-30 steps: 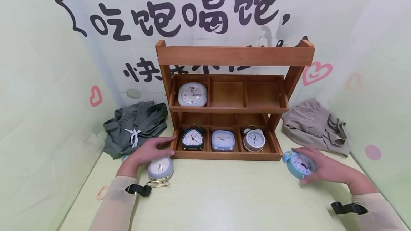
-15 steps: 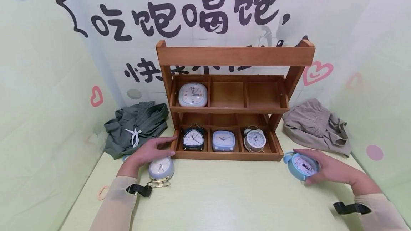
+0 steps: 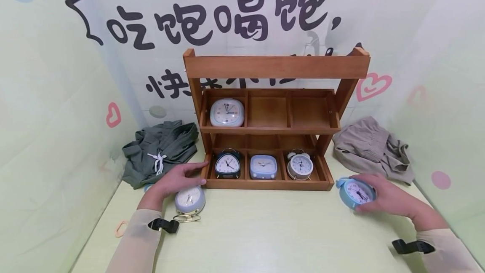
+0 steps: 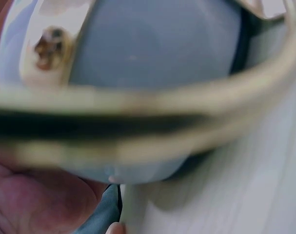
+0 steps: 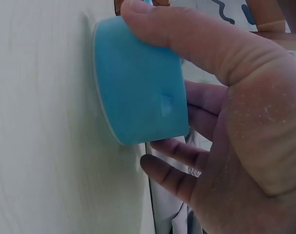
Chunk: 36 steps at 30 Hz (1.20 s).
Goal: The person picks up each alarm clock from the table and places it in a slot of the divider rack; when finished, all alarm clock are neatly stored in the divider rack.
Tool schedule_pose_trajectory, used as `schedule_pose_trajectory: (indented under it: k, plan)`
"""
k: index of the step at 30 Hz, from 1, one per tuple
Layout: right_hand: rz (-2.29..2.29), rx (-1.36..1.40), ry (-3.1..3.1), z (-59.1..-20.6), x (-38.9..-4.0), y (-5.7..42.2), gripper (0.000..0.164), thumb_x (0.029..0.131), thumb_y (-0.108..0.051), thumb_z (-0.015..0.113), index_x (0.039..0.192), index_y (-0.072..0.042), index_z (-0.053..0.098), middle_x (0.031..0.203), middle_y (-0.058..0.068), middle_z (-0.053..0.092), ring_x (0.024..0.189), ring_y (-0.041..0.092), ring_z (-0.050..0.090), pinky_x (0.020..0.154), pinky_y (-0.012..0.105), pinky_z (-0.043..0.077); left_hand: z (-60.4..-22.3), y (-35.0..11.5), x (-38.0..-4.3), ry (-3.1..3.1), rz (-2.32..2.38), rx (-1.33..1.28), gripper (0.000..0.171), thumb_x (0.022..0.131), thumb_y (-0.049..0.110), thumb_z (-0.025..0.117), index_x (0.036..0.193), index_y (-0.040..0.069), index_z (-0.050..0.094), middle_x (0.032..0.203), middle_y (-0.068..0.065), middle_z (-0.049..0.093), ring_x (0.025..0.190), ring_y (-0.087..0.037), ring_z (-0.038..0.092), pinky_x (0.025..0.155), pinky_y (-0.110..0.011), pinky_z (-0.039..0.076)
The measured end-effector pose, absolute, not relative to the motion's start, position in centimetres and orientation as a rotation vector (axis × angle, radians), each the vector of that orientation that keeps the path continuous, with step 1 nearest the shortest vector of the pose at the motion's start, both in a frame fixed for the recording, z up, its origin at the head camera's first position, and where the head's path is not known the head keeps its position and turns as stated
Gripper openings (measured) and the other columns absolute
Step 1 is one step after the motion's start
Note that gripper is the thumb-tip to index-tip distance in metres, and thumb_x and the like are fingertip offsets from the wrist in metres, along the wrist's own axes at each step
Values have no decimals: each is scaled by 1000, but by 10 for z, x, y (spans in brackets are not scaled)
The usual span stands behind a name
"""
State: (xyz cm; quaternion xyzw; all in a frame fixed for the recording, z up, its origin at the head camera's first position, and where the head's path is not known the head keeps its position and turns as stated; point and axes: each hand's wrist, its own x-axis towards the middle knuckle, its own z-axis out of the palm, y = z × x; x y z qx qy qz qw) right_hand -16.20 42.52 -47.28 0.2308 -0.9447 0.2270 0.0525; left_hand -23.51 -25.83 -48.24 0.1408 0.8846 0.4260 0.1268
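In the head view my right hand [image 3: 386, 197] grips a light-blue twin-bell alarm clock [image 3: 358, 193] at the table's right, thumb on its lower side and fingers over the top. The right wrist view shows the clock's blue body [image 5: 138, 83] tilted between thumb and fingers. My left hand [image 3: 176, 180] touches the left side of a brown wooden rack [image 3: 265, 183] with outstretched thumb and forefinger. Just below that hand a lavender alarm clock [image 3: 189, 199] lies face up on the table; its gold metal loop [image 4: 138, 107] fills much of the left wrist view.
Several clocks stand in the rack: a dark-green one [image 3: 227, 164], a blue one [image 3: 263, 167], a white twin-bell one [image 3: 300, 165] below, and a white one [image 3: 227, 113] above. Dark-green cloth [image 3: 163, 146] and beige cloth [image 3: 371, 151] flank the rack. A peach ring [image 3: 121, 228] lies left.
The blue clock has shifted slightly in my right hand, its tilt changing a little. My left hand stays at the rack's side.
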Motion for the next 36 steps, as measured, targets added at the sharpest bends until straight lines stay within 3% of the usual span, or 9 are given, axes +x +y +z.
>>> schedule_pose_trajectory:
  k: [7,16,22,36]
  plan:
    - [723,671,-2818,-469,-163,426,98,62,-35,110,144,-4,68,137,23,61,116,32,51,79,50,52,-481,-258,-235,2563,1253,405,73,95,53,88,161,38,61,171,-8,50,161,-42,39,129,-67,32]
    - [721,631,-2691,-462,-162,421,102,58,-30,113,146,-5,68,135,15,61,113,1,39,77,34,48,-481,-258,-234,2553,1271,412,73,95,52,88,161,36,61,170,-8,51,161,-42,39,129,-66,32]
    - [684,658,-2596,-458,-163,411,103,55,-26,114,145,-7,70,130,7,66,113,3,40,78,28,45,-479,-258,-233,2556,1263,406,73,95,53,88,161,37,61,171,-9,50,161,-43,39,129,-67,32]
    - [609,711,-2491,-431,-161,371,106,48,-30,115,143,-11,72,130,3,71,118,14,46,82,34,42,-481,-258,-233,2557,1274,389,72,95,52,88,161,36,62,171,-10,50,160,-43,41,129,-66,33]
